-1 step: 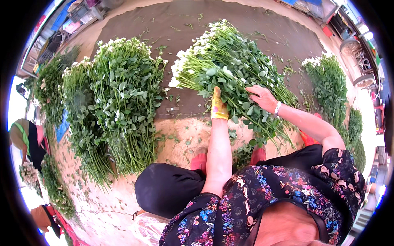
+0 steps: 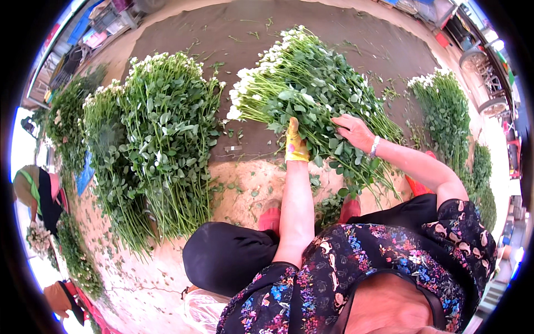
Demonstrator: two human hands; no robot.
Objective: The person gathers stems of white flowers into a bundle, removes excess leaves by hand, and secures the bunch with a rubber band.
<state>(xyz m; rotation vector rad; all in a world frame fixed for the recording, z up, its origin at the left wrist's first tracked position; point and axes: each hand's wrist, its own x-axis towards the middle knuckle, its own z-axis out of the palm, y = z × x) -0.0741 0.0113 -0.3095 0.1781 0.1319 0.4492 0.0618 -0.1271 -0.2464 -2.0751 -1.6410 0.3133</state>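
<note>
A large heap of white roses (image 2: 334, 83) with long leafy green stems lies in front of me, blooms pointing to the upper left. My left hand (image 2: 296, 146), in a yellow glove, is closed around stems at the heap's near side. Its thumb points up, while leaves hide its other fingers. To its right, my bare right hand (image 2: 356, 132) has its fingers bent in among the leaves and stems of the same heap, gripping there. The fingertips are partly lost in foliage. A bracelet (image 2: 375, 147) circles the right wrist.
Upright rows of cut roses (image 2: 167, 139) lie at left, with another row (image 2: 442, 106) at right. A dark ground sheet (image 2: 217, 28) spreads beyond, strewn with leaf scraps. Other people (image 2: 39, 192) bend at the far left. A wheeled cart (image 2: 492, 106) stands far right.
</note>
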